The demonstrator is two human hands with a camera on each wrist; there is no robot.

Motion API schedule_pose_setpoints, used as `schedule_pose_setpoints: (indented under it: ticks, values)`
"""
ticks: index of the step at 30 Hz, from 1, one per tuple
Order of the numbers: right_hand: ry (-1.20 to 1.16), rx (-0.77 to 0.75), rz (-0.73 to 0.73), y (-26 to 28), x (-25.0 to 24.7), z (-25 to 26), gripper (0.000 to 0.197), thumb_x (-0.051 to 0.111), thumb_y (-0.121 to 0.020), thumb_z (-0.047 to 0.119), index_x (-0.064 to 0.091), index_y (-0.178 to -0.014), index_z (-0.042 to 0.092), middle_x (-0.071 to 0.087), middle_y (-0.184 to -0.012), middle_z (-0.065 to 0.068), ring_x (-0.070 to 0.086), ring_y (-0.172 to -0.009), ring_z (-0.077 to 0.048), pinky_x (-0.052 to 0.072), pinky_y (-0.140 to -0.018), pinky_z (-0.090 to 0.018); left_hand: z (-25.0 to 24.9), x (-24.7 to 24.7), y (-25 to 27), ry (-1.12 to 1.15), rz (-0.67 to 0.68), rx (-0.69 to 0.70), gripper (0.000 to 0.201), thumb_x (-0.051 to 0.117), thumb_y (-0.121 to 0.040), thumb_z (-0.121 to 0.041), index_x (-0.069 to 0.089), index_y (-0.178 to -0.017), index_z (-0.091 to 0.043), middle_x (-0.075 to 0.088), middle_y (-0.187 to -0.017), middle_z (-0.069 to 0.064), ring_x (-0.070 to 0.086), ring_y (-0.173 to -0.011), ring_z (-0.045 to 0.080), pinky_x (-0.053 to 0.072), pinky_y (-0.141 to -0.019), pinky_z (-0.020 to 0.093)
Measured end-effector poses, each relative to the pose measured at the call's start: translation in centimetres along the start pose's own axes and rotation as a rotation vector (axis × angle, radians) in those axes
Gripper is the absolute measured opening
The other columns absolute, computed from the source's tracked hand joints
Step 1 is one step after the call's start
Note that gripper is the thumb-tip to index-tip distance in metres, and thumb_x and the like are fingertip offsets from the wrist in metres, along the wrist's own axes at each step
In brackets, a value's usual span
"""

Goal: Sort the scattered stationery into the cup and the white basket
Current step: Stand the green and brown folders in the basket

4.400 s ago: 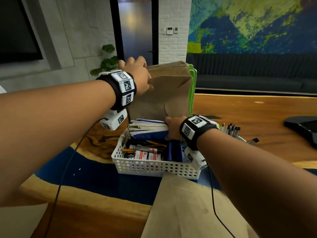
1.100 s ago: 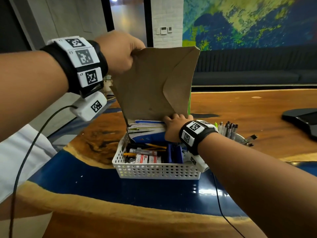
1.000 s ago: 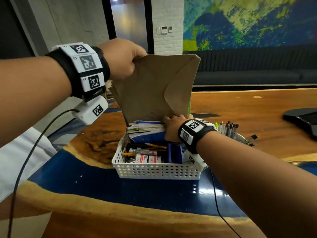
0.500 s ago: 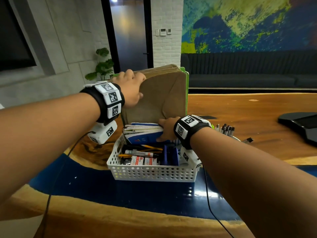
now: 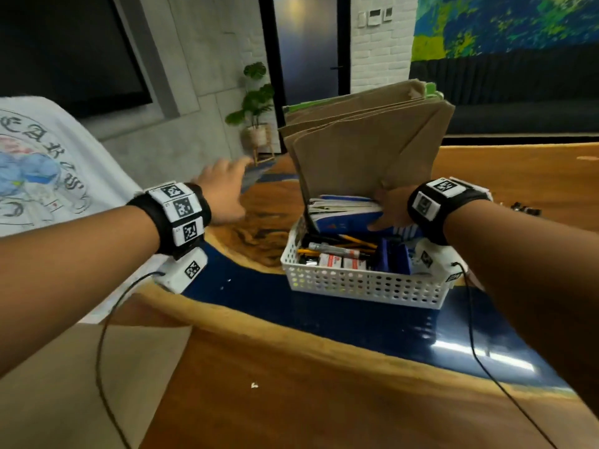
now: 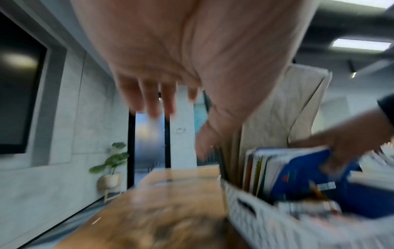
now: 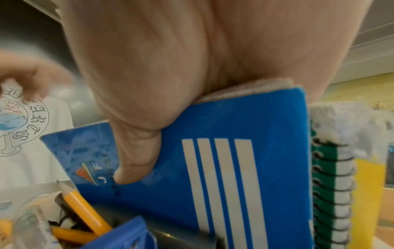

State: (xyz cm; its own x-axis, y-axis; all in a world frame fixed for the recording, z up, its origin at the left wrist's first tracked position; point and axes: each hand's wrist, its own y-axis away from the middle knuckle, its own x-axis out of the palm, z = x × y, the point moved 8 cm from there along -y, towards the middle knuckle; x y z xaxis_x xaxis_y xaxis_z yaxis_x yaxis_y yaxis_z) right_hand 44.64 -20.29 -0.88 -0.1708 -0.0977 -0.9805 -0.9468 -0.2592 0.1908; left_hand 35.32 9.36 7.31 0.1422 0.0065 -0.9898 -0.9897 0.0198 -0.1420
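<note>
At the far left a white printed garment [image 5: 48, 163] is seen beside the table; next to it the left hand [image 5: 223, 189] is held in the air over the wooden table [image 5: 291, 409], its fingers [image 6: 149, 102] spread and nothing gripped, well apart from the white basket [image 5: 356, 283], presumably freed for whatever loose piece is to be fetched; none is shown within reach. Further right, brown envelopes [image 5: 366, 150] are stood upright at the back of the basket, leaning slightly, probably so that flat papers take little room; pencils [image 5: 353, 241] and small boxes [image 5: 340, 262] are laid in the front part. A blue notebook [image 7: 224, 160] is pinched by the right hand [image 5: 389, 209], thumb pressed on its cover, seemingly so the upright stack is kept from falling forward; a green spiral notebook [image 7: 328, 185] is stood just beside it. The cup itself cannot be made out.
</note>
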Motion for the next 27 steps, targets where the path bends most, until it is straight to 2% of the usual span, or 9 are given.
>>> schedule_pose_setpoints:
  ticks: [3,5,8,11,14,17,21,24,27]
  values:
    - [0.020,0.027,-0.012,-0.6,0.2,-0.4,0.086,0.062,-0.087,0.066,0.038,-0.151,0.013,0.054,-0.144,-0.014,0.054,-0.125,-0.034,0.041,-0.107,-0.041,5.1,8.2,7.5,-0.271,0.680,0.040,0.076,0.081,-0.075,-0.046,0.046,-0.141,-0.032,0.059,-0.127,-0.004,0.060,-0.113,0.018,0.051,-0.091,0.031]
    - [0.020,0.034,-0.017,-0.7,0.3,-0.5,0.090,0.061,-0.084,0.070,0.039,-0.150,0.013,0.052,-0.146,-0.014,0.053,-0.127,-0.034,0.040,-0.110,-0.043,7.9,11.7,11.6,-0.439,0.806,0.029,0.076,0.081,-0.074,-0.046,0.045,-0.140,-0.036,0.055,-0.130,-0.009,0.056,-0.114,0.013,0.048,-0.089,0.025]
    - [0.016,0.056,-0.030,-0.4,0.4,-0.4,0.088,0.060,-0.090,0.063,0.028,-0.155,0.013,0.045,-0.152,-0.015,0.048,-0.134,-0.035,0.036,-0.111,-0.042,10.0,14.6,13.9,-0.403,0.736,0.022,0.085,0.090,-0.061,-0.044,0.042,-0.130,-0.037,0.053,-0.124,-0.011,0.056,-0.107,0.011,0.051,-0.091,0.028]
    - [0.030,0.072,-0.049,0.2,0.2,-0.3,0.087,0.059,-0.092,0.060,0.024,-0.157,0.014,0.035,-0.158,-0.014,0.041,-0.140,-0.035,0.033,-0.114,-0.041,11.4,14.7,13.6,-0.256,0.643,-0.026,0.072,0.090,-0.057,-0.052,0.045,-0.112,-0.038,0.055,-0.108,-0.014,0.056,-0.095,0.008,0.046,-0.079,0.025]
    - [0.038,0.063,-0.075,0.5,0.1,-0.3,0.088,0.058,-0.092,0.061,0.021,-0.159,0.019,0.025,-0.164,-0.011,0.032,-0.146,-0.035,0.028,-0.119,-0.043,11.0,15.1,13.5,-0.163,0.596,-0.036,0.052,0.080,-0.065,-0.061,0.050,-0.097,-0.036,0.059,-0.096,-0.014,0.058,-0.089,0.008,0.046,-0.076,0.026]
    - [0.045,0.046,-0.088,1.0,-0.1,-0.3,0.090,0.057,-0.089,0.066,0.018,-0.159,0.027,0.018,-0.167,-0.007,0.025,-0.149,-0.034,0.025,-0.121,-0.045,8.8,14.2,13.1,-0.057,0.590,0.008,0.029,0.071,-0.083,-0.053,0.051,-0.083,-0.031,0.061,-0.093,-0.013,0.060,-0.087,0.008,0.044,-0.076,0.025]
    - [0.069,0.047,-0.084,1.5,-0.2,0.0,0.092,0.054,-0.088,0.071,0.014,-0.160,0.031,0.014,-0.168,-0.006,0.021,-0.151,-0.034,0.022,-0.122,-0.046,5.4,8.7,10.8,0.505,0.482,0.032,0.026,0.069,-0.089,-0.039,0.066,-0.104,-0.018,0.074,-0.104,0.000,0.070,-0.096,0.018,0.054,-0.094,0.041]
    - [0.114,0.032,-0.111,1.6,-0.2,0.1,0.101,0.048,-0.077,0.083,0.015,-0.159,0.036,0.016,-0.167,-0.004,0.021,-0.150,-0.035,0.023,-0.121,-0.049,2.8,3.2,9.1,1.065,0.376,-0.018,0.026,0.055,-0.100,-0.008,0.056,-0.123,0.003,0.069,-0.115,0.019,0.070,-0.095,0.027,0.060,-0.085,0.038]
    - [0.125,0.024,-0.141,1.7,0.0,0.3,0.092,0.049,-0.080,0.077,0.019,-0.158,0.039,0.017,-0.167,0.000,0.015,-0.150,-0.034,0.016,-0.122,-0.049,-0.1,-3.3,6.3,1.329,0.138,0.005,0.029,0.045,-0.102,-0.001,0.056,-0.129,-0.002,0.066,-0.122,0.022,0.070,-0.100,0.027,0.061,-0.083,0.036]
